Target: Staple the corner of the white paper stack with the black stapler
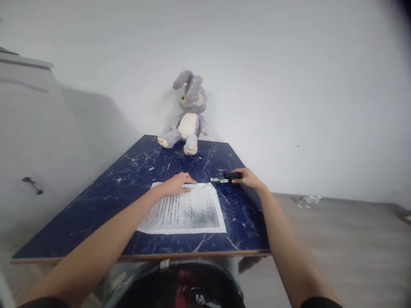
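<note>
A printed sheet of paper (192, 211), perhaps with more sheets under it, lies on the blue marble-patterned table (105, 203). My left hand (178, 185) rests flat on its far edge, fingers stretched toward the right. Just beyond the paper's far right corner is a black and silver stapler (224, 176), its jaw pointing left at that corner. The fingers of my right hand (247, 179) are closed around its rear end. Whether the stapler's jaw touches the paper cannot be made out.
A grey plush rabbit (189, 115) sits at the table's far edge against the white wall. A small pale scrap (151, 168) lies left of my left hand. To the left stands a white cabinet (28, 128) with a dark handle. Clear plastic (308, 201) lies on the floor at right.
</note>
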Available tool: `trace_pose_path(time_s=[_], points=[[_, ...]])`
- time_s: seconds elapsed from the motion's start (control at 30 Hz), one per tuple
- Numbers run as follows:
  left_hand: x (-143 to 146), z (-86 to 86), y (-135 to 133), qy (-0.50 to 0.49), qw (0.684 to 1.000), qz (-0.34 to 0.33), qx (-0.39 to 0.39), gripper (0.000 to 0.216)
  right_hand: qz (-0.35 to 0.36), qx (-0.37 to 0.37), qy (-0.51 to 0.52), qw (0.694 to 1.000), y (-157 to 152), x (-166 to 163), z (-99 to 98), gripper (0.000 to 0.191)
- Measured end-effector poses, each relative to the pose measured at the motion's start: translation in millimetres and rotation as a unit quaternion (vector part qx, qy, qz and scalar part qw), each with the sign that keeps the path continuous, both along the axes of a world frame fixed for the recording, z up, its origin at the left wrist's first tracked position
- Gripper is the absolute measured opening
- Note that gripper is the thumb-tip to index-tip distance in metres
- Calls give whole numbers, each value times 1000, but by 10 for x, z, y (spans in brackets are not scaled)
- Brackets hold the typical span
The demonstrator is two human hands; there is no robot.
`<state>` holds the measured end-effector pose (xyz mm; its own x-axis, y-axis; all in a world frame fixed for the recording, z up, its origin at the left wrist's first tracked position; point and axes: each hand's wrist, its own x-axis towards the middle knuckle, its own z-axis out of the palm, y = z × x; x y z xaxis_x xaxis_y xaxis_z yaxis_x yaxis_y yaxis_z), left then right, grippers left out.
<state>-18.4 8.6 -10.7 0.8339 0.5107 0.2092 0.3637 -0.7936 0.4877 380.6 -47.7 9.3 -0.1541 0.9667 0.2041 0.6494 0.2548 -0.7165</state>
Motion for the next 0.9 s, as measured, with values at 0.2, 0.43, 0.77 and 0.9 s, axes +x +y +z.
trace_pose_path(time_s=[0.2,0.43,0.77,0.9], points=[[277,-110,-29,-221,956,140,-135,28,-37,281,-11,959,-69,-470,57,28],[305,86,-129,-474,679,129,-545,9,93,413,-208,882,-134,-1159,-4,51],[283,-77,-83,-458,677,142,-558,15,130,371,-218,893,-224,-1216,-73,39],[302,-66,-71,-438,706,168,-531,15,118,388,-198,892,-240,-1295,-43,45]])
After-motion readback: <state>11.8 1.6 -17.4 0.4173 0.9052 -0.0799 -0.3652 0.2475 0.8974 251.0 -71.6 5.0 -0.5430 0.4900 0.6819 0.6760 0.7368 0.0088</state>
